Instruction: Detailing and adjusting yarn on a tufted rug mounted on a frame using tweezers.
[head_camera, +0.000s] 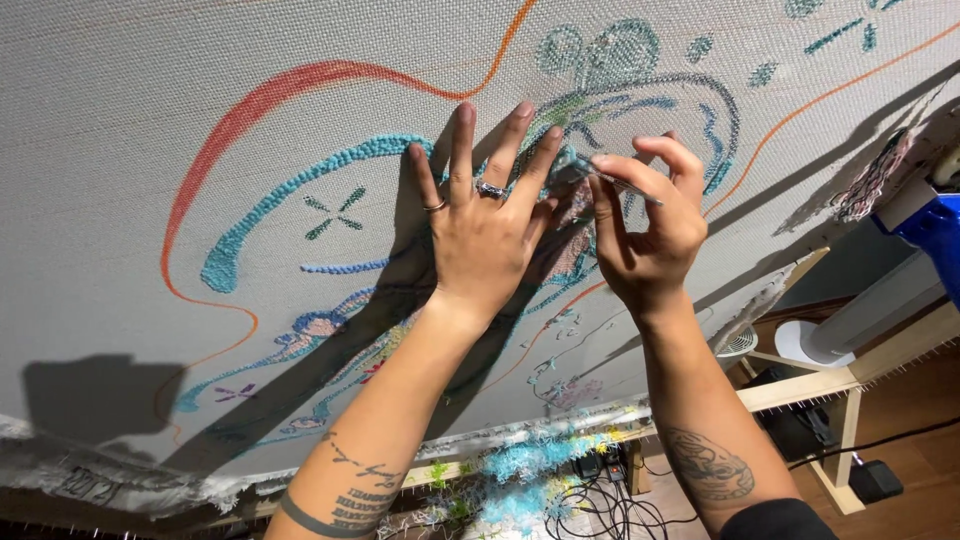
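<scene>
Two hands on one tufted canvas (150, 120), left hand (485, 235) spread flat, right hand (650, 225) grip pinching small scissors (615, 183).

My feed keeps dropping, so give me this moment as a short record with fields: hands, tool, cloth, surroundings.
left hand: flat on the cloth, fingers spread, rings on two fingers
right hand: pinching a thin metal tool against the cloth
cloth: pale woven sheet stretched on a wooden frame, with teal tufted lines and orange drawn curves
below: yarn scraps, black cables, wooden floor
</scene>
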